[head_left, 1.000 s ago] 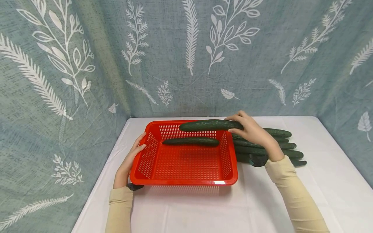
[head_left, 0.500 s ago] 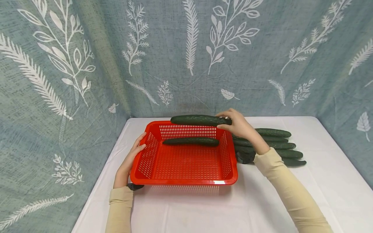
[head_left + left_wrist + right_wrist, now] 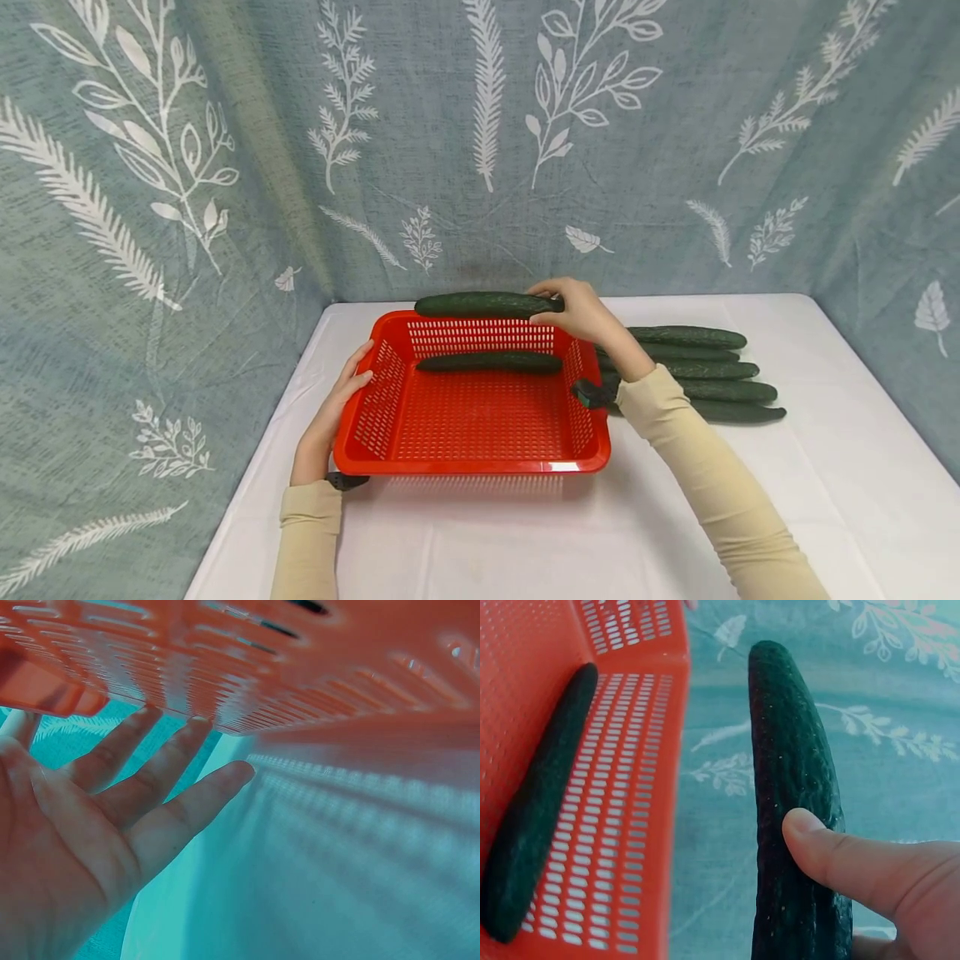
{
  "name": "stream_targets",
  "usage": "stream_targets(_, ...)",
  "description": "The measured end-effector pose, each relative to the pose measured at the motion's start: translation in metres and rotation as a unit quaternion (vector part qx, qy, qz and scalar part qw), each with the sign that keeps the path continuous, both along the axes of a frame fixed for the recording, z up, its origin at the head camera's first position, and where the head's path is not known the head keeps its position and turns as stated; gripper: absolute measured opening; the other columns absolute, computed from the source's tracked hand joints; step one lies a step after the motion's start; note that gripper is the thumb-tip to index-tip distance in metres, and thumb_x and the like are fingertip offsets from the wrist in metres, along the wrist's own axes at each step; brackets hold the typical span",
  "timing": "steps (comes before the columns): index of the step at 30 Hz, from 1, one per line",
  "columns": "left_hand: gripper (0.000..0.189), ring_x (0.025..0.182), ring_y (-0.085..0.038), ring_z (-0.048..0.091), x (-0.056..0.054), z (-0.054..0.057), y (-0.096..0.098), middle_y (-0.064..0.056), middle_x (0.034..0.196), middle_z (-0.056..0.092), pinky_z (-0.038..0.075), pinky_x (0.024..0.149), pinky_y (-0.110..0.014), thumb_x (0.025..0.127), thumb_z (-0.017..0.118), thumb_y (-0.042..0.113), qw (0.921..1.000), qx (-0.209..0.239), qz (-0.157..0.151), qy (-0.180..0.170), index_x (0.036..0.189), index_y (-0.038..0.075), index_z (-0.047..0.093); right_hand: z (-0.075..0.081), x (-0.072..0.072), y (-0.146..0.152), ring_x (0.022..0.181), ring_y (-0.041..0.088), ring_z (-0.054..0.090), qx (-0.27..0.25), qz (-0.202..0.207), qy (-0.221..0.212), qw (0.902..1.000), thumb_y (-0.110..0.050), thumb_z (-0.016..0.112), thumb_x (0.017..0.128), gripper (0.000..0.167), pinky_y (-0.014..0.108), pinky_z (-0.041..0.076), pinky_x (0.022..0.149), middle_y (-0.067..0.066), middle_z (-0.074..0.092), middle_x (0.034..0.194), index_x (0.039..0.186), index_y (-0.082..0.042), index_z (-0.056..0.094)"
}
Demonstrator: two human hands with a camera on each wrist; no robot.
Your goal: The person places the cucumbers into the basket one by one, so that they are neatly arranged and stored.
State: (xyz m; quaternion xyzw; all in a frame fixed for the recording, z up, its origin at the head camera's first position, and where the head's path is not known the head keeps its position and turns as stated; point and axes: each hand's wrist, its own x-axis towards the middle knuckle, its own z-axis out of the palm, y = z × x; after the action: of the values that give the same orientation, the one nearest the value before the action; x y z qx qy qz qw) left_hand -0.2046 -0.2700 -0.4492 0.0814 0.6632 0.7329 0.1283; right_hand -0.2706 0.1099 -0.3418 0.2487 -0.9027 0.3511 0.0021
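Observation:
My right hand (image 3: 576, 310) pinches a long dark green cucumber (image 3: 480, 305) near its right end, thumb along the near side. It is held level, overlapping the back rim of a red perforated plastic basket (image 3: 472, 468) in the head view. Inside the basket, a second cucumber (image 3: 487, 362) lies along the back wall. At the basket's left end my left hand (image 3: 337, 408) rests against rim and wall. In the left wrist view its fingers (image 3: 196, 802) are straight and spread, tips at the slotted wall.
Several more cucumbers (image 3: 697, 389) lie side by side just right of the basket. A white cloth (image 3: 480, 542) covers the table. Patterned green-blue curtains (image 3: 450, 167) hang behind it and along both sides. Each wrist wears a dark strap.
My right hand has carried the cucumber leftward and slightly up, from the basket's right end to over its back rim. My left hand and the basket stay put.

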Motion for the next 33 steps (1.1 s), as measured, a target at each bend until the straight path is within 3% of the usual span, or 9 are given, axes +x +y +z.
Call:
stream_targets(8, 0.054, 0.104, -0.021, 0.048, -0.003, -0.005, -0.002, -0.011, 0.142, 0.022, 0.05, 0.08, -0.032, 0.101, 0.032, 0.024, 0.9998, 0.018, -0.008, -0.002, 0.149, 0.03, 0.009, -0.016, -0.004, -0.013, 0.111, 0.033, 0.052, -0.009, 0.005, -0.024, 0.9997, -0.015, 0.071, 0.081, 0.04, 0.047, 0.042, 0.091, 0.017, 0.056, 0.124, 0.119, -0.006, 0.061)
stream_targets(16, 0.053, 0.107, -0.023, 0.046, 0.0, 0.0, -0.001, -0.011, 0.143, 0.021, 0.049, 0.081, -0.033, 0.101, 0.032, 0.025, 0.9999, 0.009, -0.006, -0.001, 0.149, 0.03, 0.009, -0.029, -0.005, -0.028, 0.114, 0.032, 0.052, -0.027, 0.013, -0.036, 0.9989, -0.014, 0.072, 0.081, 0.041, 0.046, 0.042, 0.093, 0.017, 0.057, 0.124, 0.119, -0.005, 0.061)
stream_targets(28, 0.053, 0.111, -0.024, 0.043, 0.001, 0.002, -0.001, -0.012, 0.147, 0.017, 0.047, 0.084, -0.033, 0.101, 0.031, 0.024, 1.0, -0.003, -0.006, 0.005, 0.149, 0.029, 0.009, -0.041, -0.006, -0.046, 0.111, 0.03, 0.054, -0.042, 0.021, -0.028, 0.9985, -0.012, 0.074, 0.078, 0.037, 0.042, 0.043, 0.094, 0.013, 0.062, 0.118, 0.113, -0.004, 0.065)
stream_targets(33, 0.053, 0.113, -0.024, 0.042, -0.002, -0.003, -0.002, -0.011, 0.147, 0.018, 0.047, 0.084, -0.033, 0.101, 0.032, 0.025, 1.0, 0.001, -0.002, 0.0, 0.149, 0.03, 0.01, -0.046, -0.005, -0.053, 0.108, 0.028, 0.055, -0.04, 0.01, -0.026, 0.9988, -0.012, 0.075, 0.076, 0.037, 0.042, 0.043, 0.092, 0.012, 0.063, 0.114, 0.112, -0.006, 0.066)
